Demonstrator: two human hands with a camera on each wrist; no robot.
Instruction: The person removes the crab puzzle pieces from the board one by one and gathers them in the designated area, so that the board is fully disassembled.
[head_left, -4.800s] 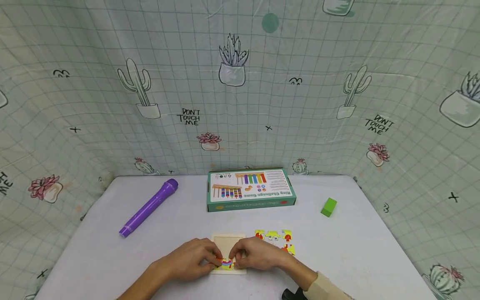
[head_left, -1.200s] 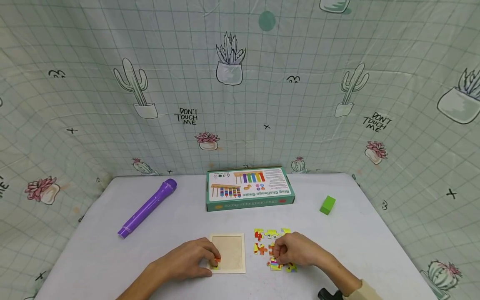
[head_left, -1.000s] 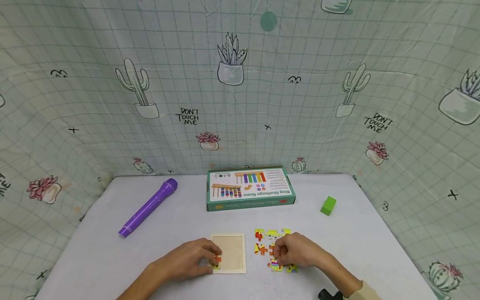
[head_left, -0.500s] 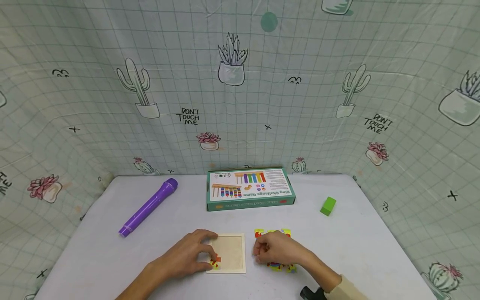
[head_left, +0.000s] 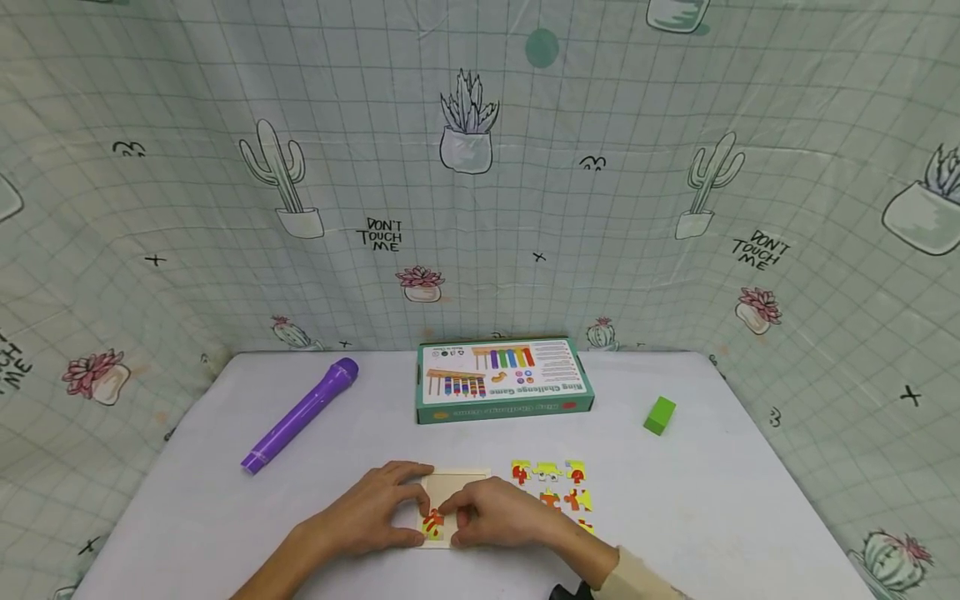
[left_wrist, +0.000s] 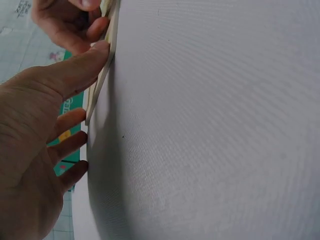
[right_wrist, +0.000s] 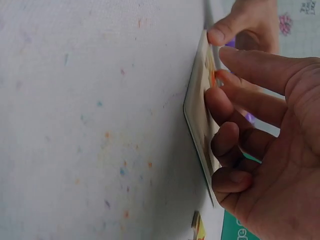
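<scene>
In the head view a square wooden puzzle tray (head_left: 457,482) lies on the table. Red and yellow puzzle pieces (head_left: 432,525) sit in its near left corner. Along the tray's left side rests my left hand (head_left: 372,510), its thumb on the near rim and its other fingers spread up the side. From the right, my right hand (head_left: 498,510) reaches over the tray. Its index fingertip touches the upper piece, while the thumb stays apart near the front rim. The right wrist view shows an orange bit of piece (right_wrist: 212,77) at that index finger.
Several loose puzzle pieces (head_left: 548,472) lie to the tray's right, some hidden by the right forearm. Behind stands a green game box (head_left: 504,382). A purple microphone-shaped tube (head_left: 300,416) lies at left, a green block (head_left: 660,416) at right.
My right hand has moved left from the loose pieces to the tray. The left piece of the middle row has gone from there and appears in the tray. My left hand has opened wider along the tray.
</scene>
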